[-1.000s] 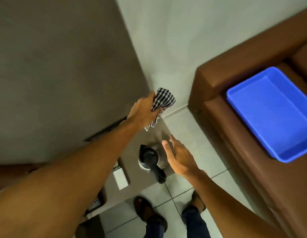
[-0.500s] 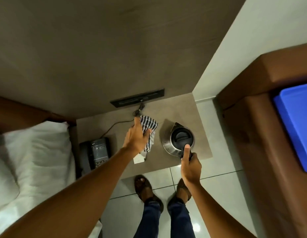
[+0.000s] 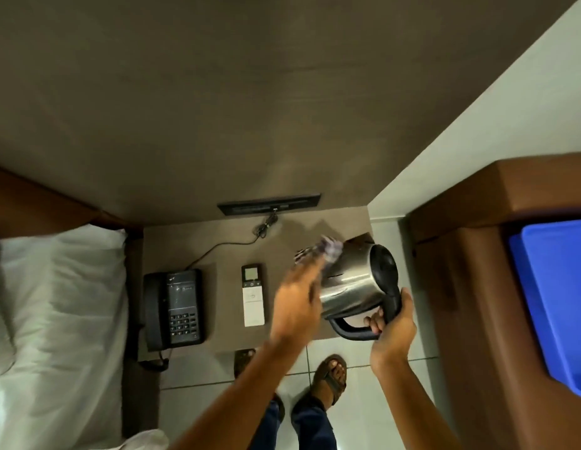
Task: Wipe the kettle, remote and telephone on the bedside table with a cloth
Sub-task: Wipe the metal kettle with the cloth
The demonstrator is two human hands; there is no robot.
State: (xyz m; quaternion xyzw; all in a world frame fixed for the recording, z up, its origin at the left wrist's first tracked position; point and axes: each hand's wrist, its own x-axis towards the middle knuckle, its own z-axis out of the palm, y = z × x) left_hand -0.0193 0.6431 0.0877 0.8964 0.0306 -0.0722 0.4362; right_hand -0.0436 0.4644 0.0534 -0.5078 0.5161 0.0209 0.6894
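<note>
A steel kettle with a black lid and handle is tipped on its side above the right end of the bedside table. My right hand grips its black handle. My left hand, blurred by motion, presses a checked cloth against the kettle's body. A white and black remote lies flat in the middle of the table. At the table's left end sits a black telephone, its cord running to the wall.
A bed with white sheets borders the table on the left. A brown sofa holding a blue tray stands on the right. A black socket strip is on the wall. My sandalled feet are on the tiled floor below.
My right hand has lifted the kettle off the table and tipped it sideways. My left hand has brought the cloth onto the kettle's body. The remote is now uncovered.
</note>
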